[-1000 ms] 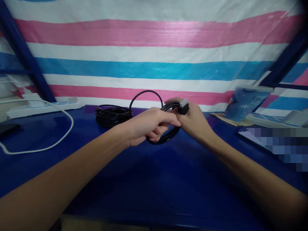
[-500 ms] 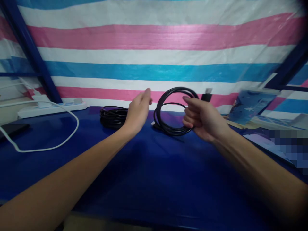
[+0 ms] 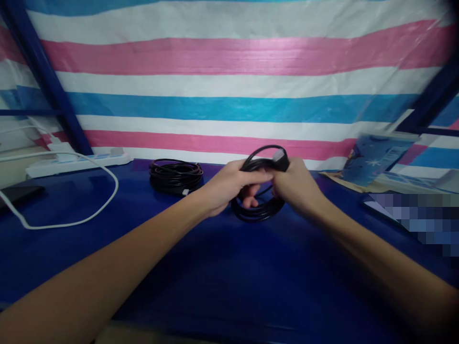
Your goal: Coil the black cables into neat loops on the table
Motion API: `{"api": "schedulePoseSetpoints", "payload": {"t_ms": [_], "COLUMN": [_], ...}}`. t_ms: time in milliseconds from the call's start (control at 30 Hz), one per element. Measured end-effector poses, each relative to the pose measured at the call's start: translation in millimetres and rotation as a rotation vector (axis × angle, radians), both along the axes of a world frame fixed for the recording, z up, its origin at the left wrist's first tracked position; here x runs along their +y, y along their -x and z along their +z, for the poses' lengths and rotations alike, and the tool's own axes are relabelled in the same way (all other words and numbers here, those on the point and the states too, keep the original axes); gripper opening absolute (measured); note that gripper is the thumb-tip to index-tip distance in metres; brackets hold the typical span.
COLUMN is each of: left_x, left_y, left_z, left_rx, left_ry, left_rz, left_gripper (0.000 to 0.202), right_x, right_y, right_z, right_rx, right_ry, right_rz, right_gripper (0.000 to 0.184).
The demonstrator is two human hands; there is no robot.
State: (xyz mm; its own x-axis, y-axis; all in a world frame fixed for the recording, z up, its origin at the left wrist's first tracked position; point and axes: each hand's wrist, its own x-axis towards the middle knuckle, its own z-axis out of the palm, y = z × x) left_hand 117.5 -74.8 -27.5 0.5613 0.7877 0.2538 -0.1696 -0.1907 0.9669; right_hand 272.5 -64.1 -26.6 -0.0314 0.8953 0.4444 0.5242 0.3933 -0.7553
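Both hands meet at a coiled black cable [image 3: 258, 213] just above the blue table [image 3: 229, 277]. My left hand [image 3: 234, 184] is closed round the left side of the coil, thumb across its top and fingertips showing inside the loop. On the coil's right side my right hand [image 3: 296, 179] is closed too, its fingers mostly hidden behind the back of the hand. The cable's plug [image 3: 280, 158], black with a pale metal end, sticks up by my right hand. Left of the hands, a second black cable coil [image 3: 175, 176] lies on the table, a small pale connector at its front.
A white power strip [image 3: 82, 162] with a charger stands at the back left, and a white cord [image 3: 115, 184] loops over the table. Near it lies a flat black object [image 3: 21, 193]. At right are a blue cup [image 3: 373, 160] and a phone-like slab [image 3: 387, 210], partly pixelated.
My left hand has moved right and taken hold of the coil. My right hand has shifted slightly left and down with the cable, and the plug now sits closer to the loop.
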Motion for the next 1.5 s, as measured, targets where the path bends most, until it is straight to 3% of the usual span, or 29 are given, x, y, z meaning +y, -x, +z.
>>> {"api": "schedulePoseSetpoints", "payload": {"t_ms": [100,267,367,500,600,700,767,833,900,1033,1100,1233,1300,1333,1433,1500], "left_x": [-0.8,0.1,-0.6,-2.7,-3.7,-4.8,-5.7,-6.0,-5.3,-4.4,-8.0,-30.1,-44.7,-50.7,-55.3,-46.3], "left_y": [-1.4,-7.1,-3.8,7.0,10.4,7.7,4.9,3.3,3.3,5.7,6.4,2.3,-4.2,-8.3,-21.2,-27.2], "left_z": [-4.1,-5.4,-0.7,8.2,10.6,6.5,2.0,-1.4,-2.5,1.7,5.3,13.7,15.7,14.9,2.1,-13.1], "left_rx": [0.026,-0.005,0.005,0.172,0.273,0.356,0.447,0.532,0.577,0.534,0.456,0.361,0.438,0.519,0.79,0.789], "left_ry": [0.045,0.131,0.142,0.073,-0.059,-0.271,-0.496,-0.718,-0.84,-0.858,-0.915,-1.287,-1.452,-1.436,-1.042,-0.802], "left_rz": [0.036,0.186,0.139,-0.017,-0.027,0.16,0.319,0.432,0.495,0.632,0.687,0.798,0.655,0.518,0.085,-0.03], "left_gripper": [0.025,0.03,0.038,0.051,0.049,0.043,0.039,0.035,0.035,0.047,0.041,0.029,0.032,0.033,0.054,0.056], "right_x": [-3.4,-8.7,-8.5,-6.4,-7.9,-11.5,-13.0,-13.0,-12.0,-7.0,-3.6,-1.4,-3.8,-5.5,-10.6,-13.1], "right_y": [1.3,-3.1,-5.1,-3.3,-3.5,-8.0,-12.3,-15.3,-15.6,-12.0,-11.6,-13.0,-12.5,-11.7,-8.2,-5.3], "right_z": [0.7,6.7,4.5,1.0,6.7,16.5,20.6,21.3,19.1,12.6,11.4,19.8,28.0,31.8,38.2,37.3], "right_rx": [-0.192,-0.751,-0.839,-0.608,-0.483,-0.479,-0.474,-0.426,-0.332,-0.084,0.099,0.552,0.696,0.754,0.848,0.808], "right_ry": [-0.12,-0.483,-0.675,-0.681,-0.581,-0.431,-0.267,-0.104,-0.021,0.003,0.003,-0.039,0.015,0.043,0.063,0.051], "right_rz": [-0.051,-0.338,-0.325,-0.178,-0.122,-0.039,0.144,0.349,0.449,0.345,0.298,0.285,0.221,0.202,0.229,0.237], "right_gripper": [0.025,0.02,0.013,0.032,0.039,0.019,0.006,0.017,0.023,0.026,0.024,0.005,0.011,0.015,0.023,0.022]}}
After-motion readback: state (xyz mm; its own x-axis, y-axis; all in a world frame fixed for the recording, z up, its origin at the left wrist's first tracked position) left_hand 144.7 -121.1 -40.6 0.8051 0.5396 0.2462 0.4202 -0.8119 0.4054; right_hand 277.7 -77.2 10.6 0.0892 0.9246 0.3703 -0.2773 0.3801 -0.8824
